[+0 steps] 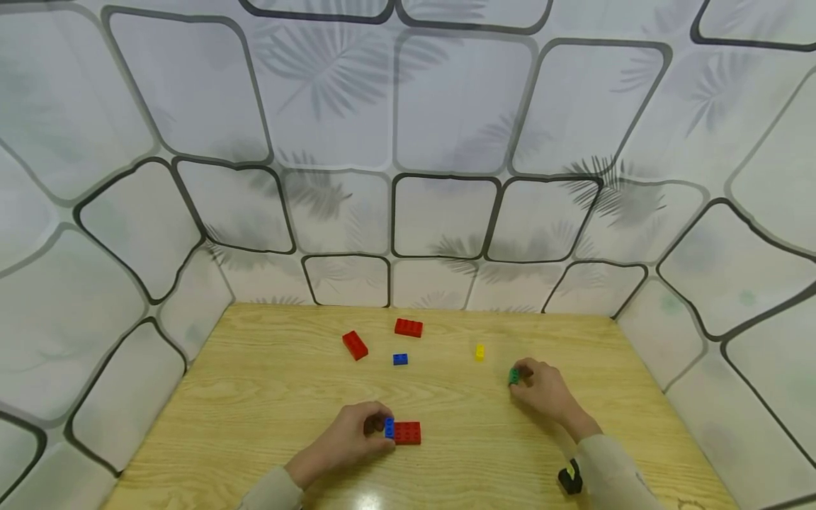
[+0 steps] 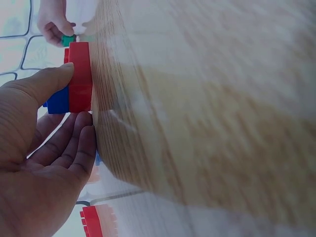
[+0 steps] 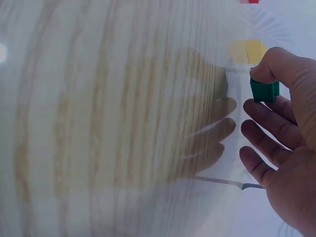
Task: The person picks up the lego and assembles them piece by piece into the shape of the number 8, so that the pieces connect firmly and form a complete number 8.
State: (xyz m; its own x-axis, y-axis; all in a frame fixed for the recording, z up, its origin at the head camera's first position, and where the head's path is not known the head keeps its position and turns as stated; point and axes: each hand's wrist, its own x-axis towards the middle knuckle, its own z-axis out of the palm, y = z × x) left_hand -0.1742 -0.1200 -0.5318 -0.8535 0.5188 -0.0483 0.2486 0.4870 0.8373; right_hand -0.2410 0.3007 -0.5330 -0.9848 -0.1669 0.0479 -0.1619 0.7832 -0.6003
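Observation:
My left hand (image 1: 350, 432) pinches a red toy brick (image 1: 408, 433) low over the wooden table, its thumb on one side and fingertips on the other. A small blue brick (image 2: 58, 100) sits on the studs at one end of that red brick. On the right, my right hand (image 1: 545, 389) pinches a small green brick (image 3: 262, 90) between thumb and index finger, the other fingers loosely bent. Whether the green brick touches the table is hard to tell. A yellow brick (image 1: 480, 352) lies just beyond the right hand.
Farther back on the table (image 1: 268, 382) lie a tilted red brick (image 1: 355, 345), another red brick (image 1: 409, 327) and a blue brick (image 1: 400, 359). A small black object (image 1: 570, 477) is beside the right sleeve. Patterned cloth walls (image 1: 446, 212) stand behind and at both sides.

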